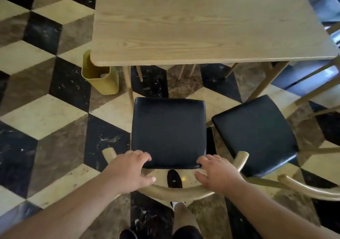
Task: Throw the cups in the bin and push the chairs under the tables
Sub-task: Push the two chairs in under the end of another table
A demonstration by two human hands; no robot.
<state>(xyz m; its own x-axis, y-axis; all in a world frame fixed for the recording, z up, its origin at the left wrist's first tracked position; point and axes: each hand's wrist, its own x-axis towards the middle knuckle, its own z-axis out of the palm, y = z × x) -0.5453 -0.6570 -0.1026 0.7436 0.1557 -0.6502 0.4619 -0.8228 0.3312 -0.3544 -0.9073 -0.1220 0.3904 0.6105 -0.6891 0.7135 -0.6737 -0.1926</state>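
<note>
A wooden chair with a black padded seat (168, 130) stands in front of the light wooden table (202, 21), its seat fully outside the table edge. My left hand (128, 170) and my right hand (217, 174) both rest over the chair's curved wooden backrest, fingers spread toward the rear of the seat and thumbs under the rail. A second chair with a black seat (257, 134) stands to the right, angled and also outside the table. A yellow bin (100, 77) sits on the floor at the table's near left corner. No cups are in view.
The floor is a cube-pattern tile in black, cream and brown. Table legs and other chair legs show under the table. My leg and a dark shoe (174, 179) are just behind the chair. More furniture legs stand at the far right.
</note>
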